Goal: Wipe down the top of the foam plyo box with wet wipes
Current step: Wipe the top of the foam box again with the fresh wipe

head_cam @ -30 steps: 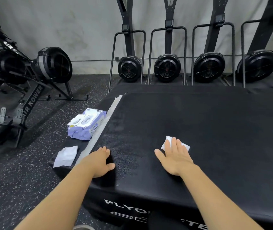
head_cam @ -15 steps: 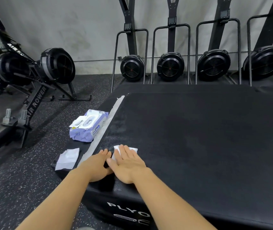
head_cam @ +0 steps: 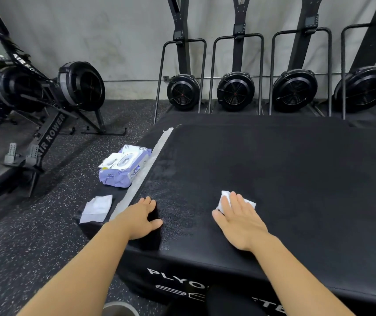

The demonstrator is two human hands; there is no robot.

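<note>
Flat and spread, the right hand (head_cam: 239,221) presses a white wet wipe (head_cam: 224,198) against the top of the black foam plyo box (head_cam: 296,169). Its fingers lie straight over the wipe, not curled round it, and crumpled corners of the wipe show beyond the fingertips and beside the little finger. The left hand (head_cam: 140,218) rests palm-down near the box's front left corner, holding nothing, with its fingers relaxed and its thumb pointing toward the right hand; the two hands are well apart. The wipe lies toward the front of the top, left of the middle. White lettering starting "PLYO" shows on the box's front face. A pale grey strip (head_cam: 144,174) runs along the left edge of the top. Just beside that strip, on a lower black ledge (head_cam: 116,193), lies a lilac pack of wet wipes (head_cam: 125,169) with its white flap lid raised, and nearer the camera on the same ledge lies a loose wipe (head_cam: 95,208), flat and apart from the pack. On the speckled rubber floor (head_cam: 22,247) to the left stand two air rowers (head_cam: 79,87). Along the grey wall (head_cam: 125,42) behind the box stands a row of four upright fan machines (head_cam: 183,92).
</note>
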